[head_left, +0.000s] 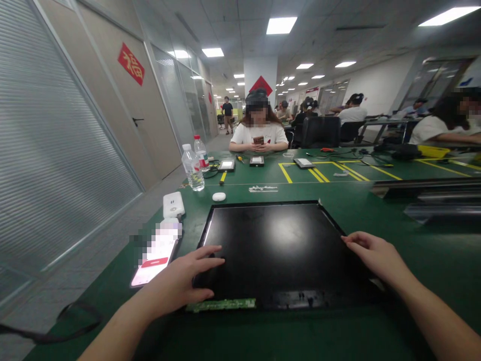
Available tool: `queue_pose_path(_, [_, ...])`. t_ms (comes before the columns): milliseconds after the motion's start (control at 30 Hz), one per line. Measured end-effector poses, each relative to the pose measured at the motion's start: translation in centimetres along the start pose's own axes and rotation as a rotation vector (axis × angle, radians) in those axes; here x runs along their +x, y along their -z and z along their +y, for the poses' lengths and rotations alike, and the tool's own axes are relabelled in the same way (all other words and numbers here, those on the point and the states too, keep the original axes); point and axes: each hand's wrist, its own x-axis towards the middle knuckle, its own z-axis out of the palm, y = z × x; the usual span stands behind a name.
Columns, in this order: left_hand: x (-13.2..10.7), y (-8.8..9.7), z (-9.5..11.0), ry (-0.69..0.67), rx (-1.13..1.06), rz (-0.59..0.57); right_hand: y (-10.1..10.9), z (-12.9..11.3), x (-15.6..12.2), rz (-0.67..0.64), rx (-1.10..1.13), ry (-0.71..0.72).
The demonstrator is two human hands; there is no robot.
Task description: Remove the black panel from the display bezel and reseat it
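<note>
A black display panel (263, 255) with a thin dark frame lies flat on the green table before me. Along its near left edge runs a narrow green circuit board (223, 304). My left hand (188, 276) is over the panel's left edge, fingers spread and thumb apart, with nothing held. At the right edge, my right hand (370, 250) has its thumb and fingertips pinched together on the frame. A small pale piece (319, 201) sticks up at the far right corner.
Left of the panel are a lit phone (156, 255), a white power bank (173, 204) and two bottles (193, 168). Beyond it lie a white earbud case (219, 196) and pale strips (263, 189). Long dark metal strips (443, 195) occupy the right. A person (259, 133) sits opposite, holding a phone.
</note>
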Motion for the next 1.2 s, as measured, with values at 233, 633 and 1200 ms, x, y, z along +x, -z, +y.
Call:
queue_pose_path(233, [0.4, -0.9, -1.0, -0.068, 0.001, 0.038, 0.2, -0.1, 0.0, -0.005, -0.011, -0.061])
queue_pose_path(633, [0.3, -0.8, 0.0, -0.030, -0.019, 0.049, 0.3, -0.1, 0.0, 0.024, -0.026, -0.046])
queue_pose_path(1200, [1.6, -1.9, -0.6, 0.097, 0.335, 0.307, 0.2, -0.2, -0.1, 0.026, -0.016, -0.036])
